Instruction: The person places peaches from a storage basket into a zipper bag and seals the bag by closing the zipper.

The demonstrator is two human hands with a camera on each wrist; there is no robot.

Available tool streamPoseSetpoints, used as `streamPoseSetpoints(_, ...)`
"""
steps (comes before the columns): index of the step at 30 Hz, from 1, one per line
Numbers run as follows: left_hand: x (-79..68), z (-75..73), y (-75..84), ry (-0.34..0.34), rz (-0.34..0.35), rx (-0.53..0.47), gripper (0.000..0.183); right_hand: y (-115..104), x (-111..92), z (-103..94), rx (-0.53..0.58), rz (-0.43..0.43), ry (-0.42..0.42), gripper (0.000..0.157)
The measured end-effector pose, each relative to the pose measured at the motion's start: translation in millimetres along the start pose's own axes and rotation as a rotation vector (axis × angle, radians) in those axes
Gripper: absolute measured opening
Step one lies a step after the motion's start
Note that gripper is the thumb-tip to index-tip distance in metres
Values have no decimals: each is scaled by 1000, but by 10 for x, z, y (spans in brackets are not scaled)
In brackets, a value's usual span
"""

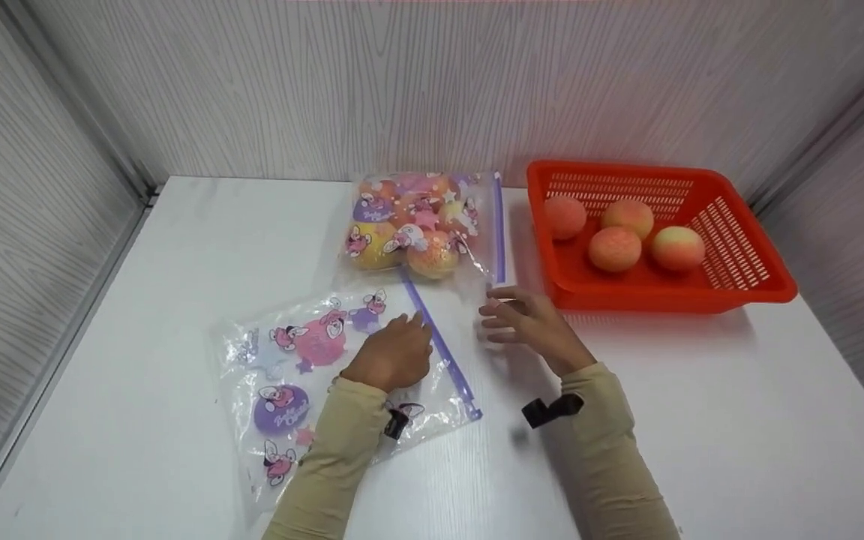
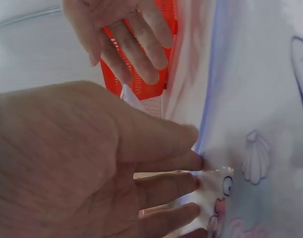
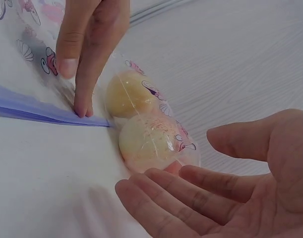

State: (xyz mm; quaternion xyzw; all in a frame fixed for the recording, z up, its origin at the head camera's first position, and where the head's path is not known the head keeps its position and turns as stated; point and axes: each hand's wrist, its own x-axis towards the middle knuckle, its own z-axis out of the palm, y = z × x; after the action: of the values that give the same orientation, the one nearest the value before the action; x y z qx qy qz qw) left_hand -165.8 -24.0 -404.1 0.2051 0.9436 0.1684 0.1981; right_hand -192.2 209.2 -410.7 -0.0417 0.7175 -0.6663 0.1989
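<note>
A flat clear zip bag (image 1: 319, 341) with cartoon prints and a purple zip strip lies at an angle on the table. My left hand (image 1: 394, 352) is over it, fingertips touching the film by the strip; in the right wrist view, its thumb (image 3: 68, 68) stands apart from the finger beside it. Behind lies a second zip bag (image 1: 426, 219), filled with peaches (image 3: 149, 139). My right hand (image 1: 533, 330) is beside that bag's near right corner, its fingers extended and loosely spread, holding nothing in the right wrist view.
A red plastic basket (image 1: 668, 296) with several peaches (image 1: 616, 249) inside stands at the back right, close to the filled bag. Grey wood-grain panels (image 1: 432, 82) rise behind and beside the white table (image 1: 139, 315).
</note>
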Motion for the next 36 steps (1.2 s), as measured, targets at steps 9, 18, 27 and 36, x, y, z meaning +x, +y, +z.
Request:
streamPoseSetpoints(9, -38, 32, 161, -1, -12, -72, 14, 70, -1, 94, 167, 95, -64, 58)
streamPoseSetpoints(18, -50, 33, 263, -41, 84, -91, 18, 119, 43, 212, 230, 140, -101, 59)
streamPoseSetpoints(27, -42, 54, 321, -66, 138, -104, 22, 145, 86, 240, 340, 164, -47, 58)
streamPoseSetpoints(36, -15, 31, 265, -21, 187, -173, 27, 177, 111, 243, 425, 179, -25, 53)
